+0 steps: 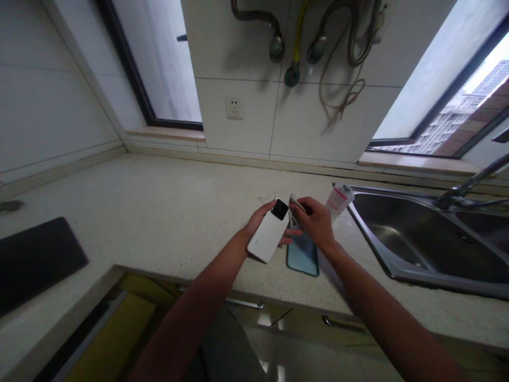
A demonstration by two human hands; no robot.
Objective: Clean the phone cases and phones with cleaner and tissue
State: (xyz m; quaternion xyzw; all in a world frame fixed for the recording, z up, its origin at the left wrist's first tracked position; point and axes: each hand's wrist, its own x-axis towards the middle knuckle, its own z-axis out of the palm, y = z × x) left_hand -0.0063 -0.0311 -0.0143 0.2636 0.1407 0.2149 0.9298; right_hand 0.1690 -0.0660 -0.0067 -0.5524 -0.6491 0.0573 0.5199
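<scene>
My left hand [257, 217] is wrapped round a white smartphone [267, 236], its back with the black camera block [280, 209] facing up. Close beside the phone's top end, my right hand [317, 218] pinches a small crumpled whitish wipe or cloth [294, 204]. Under and in front of the hands, a blue-grey phone case [303, 255] lies on the counter. Just behind my right hand is a white plastic packet [340, 199] with pink print, partly covered by that hand.
The pale stone counter [178, 212] runs along a tiled wall. To the right sits a steel double sink [417, 244] with a tap [457, 193]. A black hob [40, 260] is set in the left side. Pipes [278, 45] and a socket [234, 107] are on the wall.
</scene>
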